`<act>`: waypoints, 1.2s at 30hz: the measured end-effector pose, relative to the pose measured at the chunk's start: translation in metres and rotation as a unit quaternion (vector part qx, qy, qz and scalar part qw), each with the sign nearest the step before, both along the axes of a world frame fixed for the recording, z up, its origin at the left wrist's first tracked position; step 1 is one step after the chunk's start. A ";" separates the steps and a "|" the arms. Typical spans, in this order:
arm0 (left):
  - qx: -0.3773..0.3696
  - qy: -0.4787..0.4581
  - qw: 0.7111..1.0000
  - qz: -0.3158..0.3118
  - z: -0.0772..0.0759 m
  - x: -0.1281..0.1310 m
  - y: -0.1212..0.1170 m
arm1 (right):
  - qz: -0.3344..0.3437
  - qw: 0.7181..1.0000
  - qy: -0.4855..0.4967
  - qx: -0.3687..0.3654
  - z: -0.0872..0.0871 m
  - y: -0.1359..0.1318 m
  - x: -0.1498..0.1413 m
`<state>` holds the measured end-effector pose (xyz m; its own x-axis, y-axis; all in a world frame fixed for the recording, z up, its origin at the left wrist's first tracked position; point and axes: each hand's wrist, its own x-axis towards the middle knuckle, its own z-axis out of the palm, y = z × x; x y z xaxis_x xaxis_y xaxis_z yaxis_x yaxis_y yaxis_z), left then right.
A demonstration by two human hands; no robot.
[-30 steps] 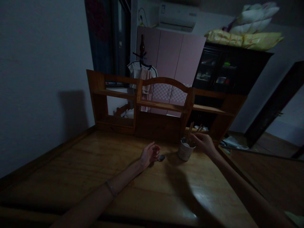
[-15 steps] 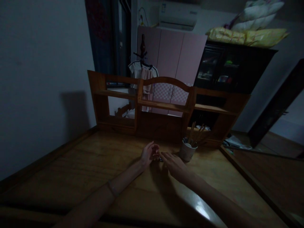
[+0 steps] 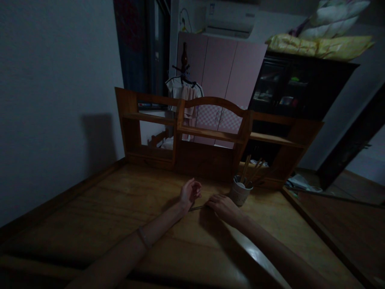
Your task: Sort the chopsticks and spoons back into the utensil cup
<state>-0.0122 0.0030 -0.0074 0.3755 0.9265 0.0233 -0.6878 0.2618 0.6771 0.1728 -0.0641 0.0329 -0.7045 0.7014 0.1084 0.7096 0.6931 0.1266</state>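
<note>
My left hand (image 3: 190, 192) rests on its side on the wooden table (image 3: 126, 216) with the fingers loosely curled, and I see nothing in them. Just to its right my right hand (image 3: 221, 204) lies palm down, its fingers bent over the bowl end of a metal spoon (image 3: 197, 208). The spoon's thin handle sticks out to the left, below my left hand. A white cup (image 3: 240, 193) with several wooden chopsticks (image 3: 251, 170) stands a little to the right of my right hand.
A wooden shelf unit (image 3: 210, 136) stands along the table's far edge. Behind it are a clothes stand (image 3: 184, 86), a pink wardrobe (image 3: 222, 72) and a dark cabinet (image 3: 297, 92) with bedding on top. A grey wall runs along the left. The room is dim.
My right hand left the chopsticks in the cup, swung left and came down on the spoon beside my left hand. The left hand barely moved.
</note>
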 end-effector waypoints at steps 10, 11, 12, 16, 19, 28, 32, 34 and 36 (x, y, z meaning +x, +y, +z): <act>0.008 -0.007 1.000 0.003 0.002 -0.002 -0.001 | -0.030 0.943 0.280 -0.174 0.014 -0.025 0.024; 0.009 -0.009 1.000 0.000 0.003 -0.003 -0.001 | -0.035 0.930 0.312 -0.192 0.018 -0.027 0.025; 0.012 -0.011 1.000 -0.004 0.003 -0.003 -0.001 | -0.042 0.920 0.334 -0.203 0.022 -0.029 0.025; 0.021 -0.012 1.000 -0.019 0.003 -0.003 -0.001 | -0.069 0.913 0.350 -0.197 0.029 -0.032 0.023; 0.020 -0.013 0.999 -0.025 0.005 -0.004 -0.002 | -0.064 0.909 0.356 -0.208 0.030 -0.033 0.023; 0.027 -0.012 0.999 -0.038 0.010 -0.015 0.005 | -0.038 0.822 0.496 -0.278 0.040 -0.024 0.045; 0.018 -0.001 0.999 -0.044 0.002 -0.013 0.008 | -0.079 0.779 0.569 -0.252 0.058 -0.023 0.054; 0.025 -0.001 0.998 -0.055 0.000 -0.011 0.008 | -0.093 0.763 0.598 -0.227 0.073 -0.028 0.058; 0.031 0.000 0.998 -0.062 -0.001 -0.010 0.007 | -0.108 0.754 0.619 -0.191 0.091 -0.034 0.063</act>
<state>-0.0219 0.0095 -0.0085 0.4874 0.8696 0.0790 -0.6525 0.3026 0.6948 0.2355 -0.0977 0.1238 -0.0937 0.9323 0.3492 0.2211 0.3615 -0.9058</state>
